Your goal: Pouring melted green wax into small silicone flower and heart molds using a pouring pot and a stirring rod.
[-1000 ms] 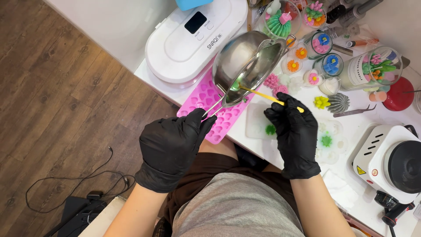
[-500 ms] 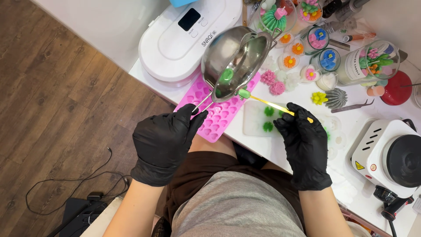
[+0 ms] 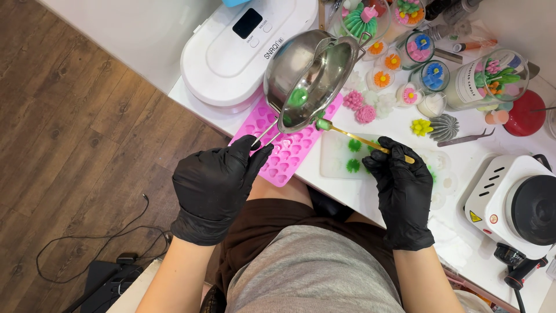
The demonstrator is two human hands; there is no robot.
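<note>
Two black-gloved hands work over the near edge of a white table [image 3: 405, 124] in the head view. Left hand [image 3: 215, 185] has its fingers closed around the thin wire handle of a shiny steel melting pot [image 3: 310, 78], which is tilted, spout down, above a pink silicone mold [image 3: 289, 152] of small heart cavities; green wax pools in the pot's low side. Right hand [image 3: 403, 194] pinches a slim yellow stick [image 3: 365, 141] whose green-coated tip sits at the pot's lip. Compared with half a second ago, the stick's tip has moved left from over the clear mold up to the spout, while the pot stays tipped over the pink mold. Just left of the right hand, a clear, glossy mold [image 3: 339, 159] holds spiky green shapes. Farther back, a smooth white rounded appliance [image 3: 231, 58] sits at left. At the right edge stands a white hot plate [image 3: 518, 200] with a dark round burner.
</note>
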